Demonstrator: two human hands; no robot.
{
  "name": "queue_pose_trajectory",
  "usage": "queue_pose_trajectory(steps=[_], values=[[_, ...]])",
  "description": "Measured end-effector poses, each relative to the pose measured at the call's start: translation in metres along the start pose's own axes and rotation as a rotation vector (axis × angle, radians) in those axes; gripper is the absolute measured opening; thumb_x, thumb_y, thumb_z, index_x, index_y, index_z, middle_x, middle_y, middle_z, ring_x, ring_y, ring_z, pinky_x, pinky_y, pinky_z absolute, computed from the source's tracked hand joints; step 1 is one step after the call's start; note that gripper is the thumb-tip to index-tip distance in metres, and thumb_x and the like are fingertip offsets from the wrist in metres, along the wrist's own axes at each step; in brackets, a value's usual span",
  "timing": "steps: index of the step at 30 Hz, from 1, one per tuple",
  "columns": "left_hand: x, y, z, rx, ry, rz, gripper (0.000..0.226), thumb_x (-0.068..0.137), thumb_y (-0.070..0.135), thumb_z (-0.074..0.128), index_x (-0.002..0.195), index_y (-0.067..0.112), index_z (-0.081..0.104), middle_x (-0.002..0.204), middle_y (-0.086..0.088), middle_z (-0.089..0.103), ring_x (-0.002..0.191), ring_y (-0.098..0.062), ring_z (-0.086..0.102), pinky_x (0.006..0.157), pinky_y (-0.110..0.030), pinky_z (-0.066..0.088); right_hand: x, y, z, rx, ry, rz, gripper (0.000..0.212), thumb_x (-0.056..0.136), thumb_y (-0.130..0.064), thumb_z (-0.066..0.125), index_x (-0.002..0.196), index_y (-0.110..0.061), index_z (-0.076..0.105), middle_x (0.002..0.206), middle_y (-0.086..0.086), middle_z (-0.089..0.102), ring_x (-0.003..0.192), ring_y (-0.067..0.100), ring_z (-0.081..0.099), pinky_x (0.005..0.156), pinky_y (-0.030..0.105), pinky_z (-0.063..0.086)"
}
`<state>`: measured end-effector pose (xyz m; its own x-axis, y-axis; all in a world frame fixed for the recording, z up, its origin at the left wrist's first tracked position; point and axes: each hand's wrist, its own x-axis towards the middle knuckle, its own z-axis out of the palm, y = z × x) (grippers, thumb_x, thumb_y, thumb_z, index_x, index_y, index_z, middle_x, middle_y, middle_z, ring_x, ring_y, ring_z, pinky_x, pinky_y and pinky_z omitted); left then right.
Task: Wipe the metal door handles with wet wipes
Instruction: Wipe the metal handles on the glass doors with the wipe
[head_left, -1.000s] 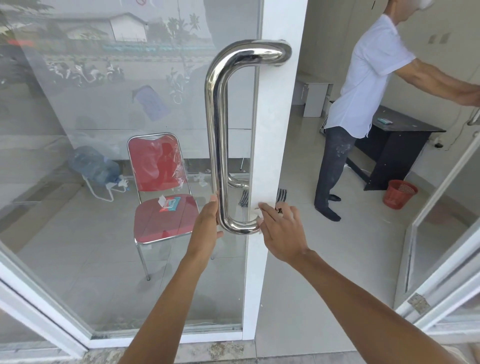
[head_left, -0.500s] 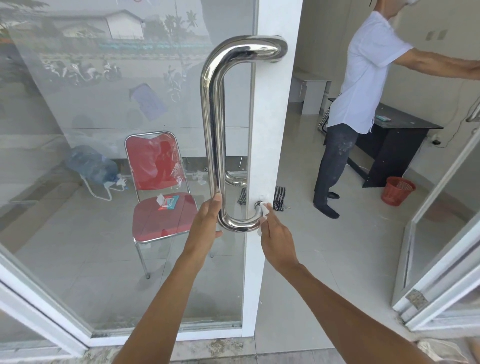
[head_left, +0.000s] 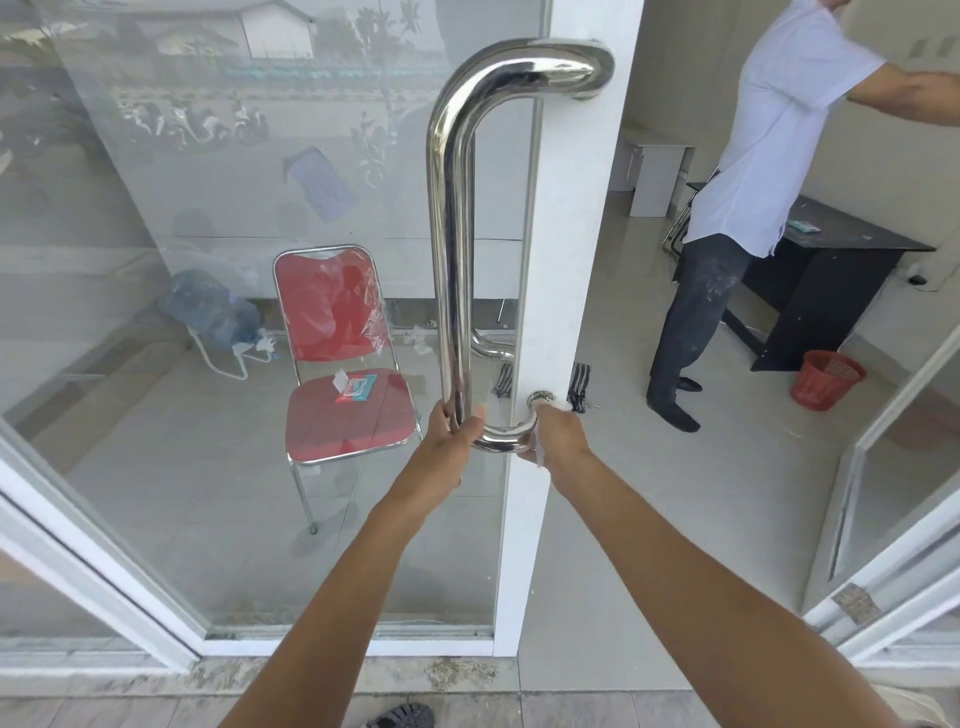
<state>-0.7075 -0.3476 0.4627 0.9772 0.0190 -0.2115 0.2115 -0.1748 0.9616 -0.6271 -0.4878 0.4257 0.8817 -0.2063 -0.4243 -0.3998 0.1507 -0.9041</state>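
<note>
Head view: wet wipe (head_left: 540, 451) between right hand (head_left: 558, 436) and door handle (head_left: 452, 223).

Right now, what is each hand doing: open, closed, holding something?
Left hand: closed round the lower part of the metal door handle.
Right hand: closed on a white wet wipe, pressing it to the handle's bottom bend.

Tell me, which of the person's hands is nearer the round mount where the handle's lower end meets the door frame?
Right. The right hand holds a wet wipe on the handle's lower bend, just below the mount. The left hand grips the upright bar, farther left.
</note>
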Motion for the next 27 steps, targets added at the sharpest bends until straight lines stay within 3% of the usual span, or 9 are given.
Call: queue_pose_trajectory(steps=[3, 7, 10, 12, 15, 19, 23, 27], values=[[0.001, -0.001, 0.0, 0.003, 0.001, -0.008, 0.023, 0.098, 0.053, 0.041, 0.116, 0.042, 0.033, 0.097, 0.027, 0.045, 0.106, -0.018, 0.053, 0.092, -0.038, 0.047, 0.002, -0.019, -0.002, -0.004, -0.162, 0.148, 0.012, 0.1, -0.017, 0.049, 0.108, -0.009, 0.052, 0.091, 0.014, 0.058, 0.07, 0.029, 0.06, 0.058, 0.042, 0.053], [0.004, -0.003, 0.001, 0.012, -0.001, -0.02, 0.026, 0.098, 0.054, 0.042, 0.118, 0.042, 0.031, 0.095, 0.025, 0.044, 0.109, -0.02, 0.054, 0.093, -0.039, 0.047, 0.005, -0.025, -0.016, -0.118, -0.316, 0.159, 0.014, 0.102, -0.027, 0.051, 0.104, -0.014, 0.054, 0.092, 0.012, 0.061, 0.072, 0.028, 0.064, 0.067, 0.043, 0.056], [0.006, -0.003, 0.005, 0.012, 0.017, -0.025, 0.03, 0.097, 0.055, 0.043, 0.119, 0.04, 0.028, 0.094, 0.021, 0.045, 0.116, -0.026, 0.056, 0.097, -0.044, 0.049, 0.0, -0.014, -0.011, -0.421, -0.227, -0.021, 0.023, 0.101, -0.039, 0.041, 0.096, -0.02, 0.053, 0.085, 0.006, 0.064, 0.066, 0.028, 0.07, 0.075, 0.04, 0.058], [0.006, -0.003, 0.009, 0.009, 0.032, -0.032, 0.032, 0.096, 0.055, 0.044, 0.117, 0.037, 0.027, 0.093, 0.019, 0.045, 0.115, -0.027, 0.057, 0.098, -0.047, 0.049, -0.002, -0.005, -0.005, -0.502, -0.123, -0.078, 0.032, 0.098, -0.043, 0.037, 0.097, -0.016, 0.054, 0.081, 0.004, 0.064, 0.061, 0.028, 0.07, 0.072, 0.038, 0.058], [0.004, -0.002, 0.012, 0.007, 0.041, -0.033, 0.032, 0.096, 0.055, 0.044, 0.113, 0.035, 0.026, 0.089, 0.017, 0.044, 0.104, -0.026, 0.059, 0.097, -0.047, 0.049, -0.005, 0.008, -0.001, -0.458, -0.042, -0.063, 0.05, 0.098, -0.047, 0.035, 0.109, -0.003, 0.056, 0.076, 0.008, 0.064, 0.056, 0.028, 0.069, 0.065, 0.036, 0.057], [0.005, -0.004, 0.009, 0.02, 0.031, -0.027, 0.033, 0.097, 0.056, 0.041, 0.119, 0.035, 0.028, 0.099, 0.021, 0.047, 0.108, -0.026, 0.062, 0.099, -0.048, 0.049, -0.019, 0.022, 0.002, -0.276, -0.108, 0.015, 0.055, 0.1, -0.057, 0.027, 0.119, -0.009, 0.048, 0.076, 0.009, 0.063, 0.058, 0.028, 0.067, 0.06, 0.035, 0.058], [0.005, -0.007, 0.007, 0.005, 0.011, -0.031, 0.034, 0.097, 0.055, 0.041, 0.122, 0.036, 0.027, 0.099, 0.022, 0.047, 0.109, -0.024, 0.062, 0.099, -0.047, 0.049, -0.017, 0.016, 0.002, -0.155, -0.125, 0.021, 0.054, 0.102, -0.054, 0.028, 0.12, -0.01, 0.054, 0.086, 0.01, 0.067, 0.061, 0.023, 0.068, 0.068, 0.038, 0.06], [0.005, -0.007, 0.009, -0.021, 0.027, -0.038, 0.037, 0.097, 0.054, 0.044, 0.124, 0.032, 0.033, 0.105, 0.015, 0.054, 0.107, -0.023, 0.063, 0.096, -0.045, 0.051, -0.025, 0.027, 0.013, -0.121, -0.064, -0.005, 0.058, 0.102, -0.054, 0.027, 0.129, -0.006, 0.044, 0.079, 0.011, 0.063, 0.054, 0.022, 0.063, 0.055, 0.03, 0.057]])
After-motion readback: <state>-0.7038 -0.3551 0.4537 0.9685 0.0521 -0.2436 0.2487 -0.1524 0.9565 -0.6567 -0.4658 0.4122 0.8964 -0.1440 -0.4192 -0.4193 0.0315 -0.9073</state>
